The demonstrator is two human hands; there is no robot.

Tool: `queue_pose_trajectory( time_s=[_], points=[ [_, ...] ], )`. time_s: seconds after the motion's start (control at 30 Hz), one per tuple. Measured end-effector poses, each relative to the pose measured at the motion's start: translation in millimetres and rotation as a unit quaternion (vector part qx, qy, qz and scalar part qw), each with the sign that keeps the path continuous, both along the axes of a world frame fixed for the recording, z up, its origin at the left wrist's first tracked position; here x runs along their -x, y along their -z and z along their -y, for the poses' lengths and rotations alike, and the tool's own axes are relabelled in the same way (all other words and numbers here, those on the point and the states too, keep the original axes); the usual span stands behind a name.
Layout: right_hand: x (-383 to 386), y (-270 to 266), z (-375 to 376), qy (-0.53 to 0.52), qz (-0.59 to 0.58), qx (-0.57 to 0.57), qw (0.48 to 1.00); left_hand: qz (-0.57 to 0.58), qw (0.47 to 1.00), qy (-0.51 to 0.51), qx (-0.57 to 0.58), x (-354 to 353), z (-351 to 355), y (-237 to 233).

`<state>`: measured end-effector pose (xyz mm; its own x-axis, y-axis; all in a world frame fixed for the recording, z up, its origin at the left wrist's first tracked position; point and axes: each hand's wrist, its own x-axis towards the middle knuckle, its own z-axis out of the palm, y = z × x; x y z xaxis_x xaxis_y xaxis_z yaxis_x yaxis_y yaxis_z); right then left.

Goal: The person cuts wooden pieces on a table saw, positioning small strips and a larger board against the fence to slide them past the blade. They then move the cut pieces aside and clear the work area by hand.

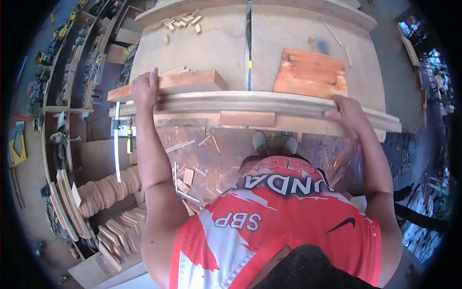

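Note:
A long wooden board with layered edges lies across the near side of the workbench. My left hand is closed over wood near its left end, where a thick wooden block lies against the board; its fingertips are partly hidden. Near the right part of the board, my right hand grips its edge, thumb on the near side. Just beyond the board, close to my right hand, rests a reddish-orange wooden panel. A small wood piece sits along the board's near side.
Small wood offcuts lie on the bench's far left. A yellow-handled clamp hangs at the left edge. Shelves with tools stand at left, above stacked wood pieces. Scraps litter the floor near my feet.

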<state>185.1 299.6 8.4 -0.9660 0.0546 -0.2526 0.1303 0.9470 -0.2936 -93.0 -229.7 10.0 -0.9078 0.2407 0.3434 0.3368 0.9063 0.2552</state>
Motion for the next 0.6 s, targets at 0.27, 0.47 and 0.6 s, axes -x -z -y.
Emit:
queue_pose_trajectory(
  time_s=[0.27,0.47,0.6],
  points=[
    [-47.9,10.1,27.4,-0.019,0.012,0.179,0.984,-0.047,0.998,0.025,-0.025,-75.3,37.2,8.5],
    [67.8,24.3,134.8,-0.198,-0.047,0.335,0.920,-0.049,0.996,0.039,-0.071,-72.5,32.2,9.2],
    [145.3,44.4,225.7,-0.250,0.134,0.152,0.947,-0.070,0.995,0.018,-0.071,-72.7,35.1,11.1]
  ],
)
